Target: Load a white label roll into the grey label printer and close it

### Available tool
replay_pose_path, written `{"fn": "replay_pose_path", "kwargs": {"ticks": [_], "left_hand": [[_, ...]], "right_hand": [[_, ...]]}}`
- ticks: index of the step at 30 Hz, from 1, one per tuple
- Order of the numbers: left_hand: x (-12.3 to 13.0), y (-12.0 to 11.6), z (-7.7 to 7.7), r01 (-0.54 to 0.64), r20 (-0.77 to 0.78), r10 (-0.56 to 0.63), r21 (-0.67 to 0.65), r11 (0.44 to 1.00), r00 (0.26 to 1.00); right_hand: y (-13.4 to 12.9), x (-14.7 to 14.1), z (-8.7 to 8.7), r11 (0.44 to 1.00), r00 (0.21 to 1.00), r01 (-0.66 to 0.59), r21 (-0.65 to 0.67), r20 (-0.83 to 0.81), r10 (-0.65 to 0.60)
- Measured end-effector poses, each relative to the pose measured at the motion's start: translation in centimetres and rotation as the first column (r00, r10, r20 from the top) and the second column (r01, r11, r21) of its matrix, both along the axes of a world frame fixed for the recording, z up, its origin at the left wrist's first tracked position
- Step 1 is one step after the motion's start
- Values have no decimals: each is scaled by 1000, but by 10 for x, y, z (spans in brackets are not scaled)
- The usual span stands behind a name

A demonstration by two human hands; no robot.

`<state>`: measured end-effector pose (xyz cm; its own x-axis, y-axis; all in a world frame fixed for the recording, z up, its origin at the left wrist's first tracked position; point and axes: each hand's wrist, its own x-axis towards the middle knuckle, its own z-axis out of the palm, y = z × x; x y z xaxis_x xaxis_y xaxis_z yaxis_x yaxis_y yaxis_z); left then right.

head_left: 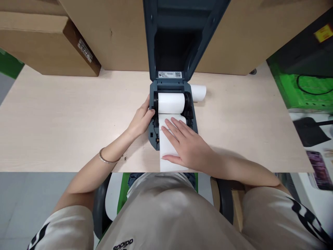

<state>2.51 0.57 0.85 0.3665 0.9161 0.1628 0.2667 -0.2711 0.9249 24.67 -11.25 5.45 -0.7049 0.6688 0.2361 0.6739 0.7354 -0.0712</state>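
A dark blue-grey label printer (170, 85) stands on the table with its lid (182, 21) raised. Inside it lies a white paper roll (171, 102), and its paper strip (169, 149) runs out over the front toward the table's edge. My left hand (142, 118) grips the printer's left side, thumb on the rim and fingers partly hidden behind it. Spread flat on the strip, my right hand (186, 144) has its fingertips just below the roll. Behind the printer's right side, a second white roll (198, 93) lies on the table.
Cardboard boxes (125, 38) stand along the back of the pale wooden table (65, 121), one smaller box (39, 45) at the left. At the right are a green surface (307, 92) with a black cable and a phone (319, 169) on a white surface.
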Motion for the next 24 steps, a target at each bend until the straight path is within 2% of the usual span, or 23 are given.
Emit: {"fn": "replay_pose_path", "kwargs": {"ticks": [3,8,13,18,21,24], "left_hand": [[-1,1,-1,3,0,-3,1,1000,1000],[0,1,-3,-4,3,4,-13,1000,1000],[2,3,-13,-7,120,8,-10,1000,993],[2,6,-24,13,171,-13,3,1000,985],[-2,1,-28,-17,133,9,61,998,991],[-8,-11,-23,-119,33,114,258,959,993]], "right_hand": [[1,1,-1,999,1000,-5,-41,-16,4],[0,0,-1,1000,1000,-2,-28,0,2],[-2,3,2,999,1000,-12,52,-2,12],[-4,6,15,994,999,-44,103,5,44],[-6,8,22,994,998,-65,91,14,64],[-9,9,29,991,995,-103,89,-6,104]]}}
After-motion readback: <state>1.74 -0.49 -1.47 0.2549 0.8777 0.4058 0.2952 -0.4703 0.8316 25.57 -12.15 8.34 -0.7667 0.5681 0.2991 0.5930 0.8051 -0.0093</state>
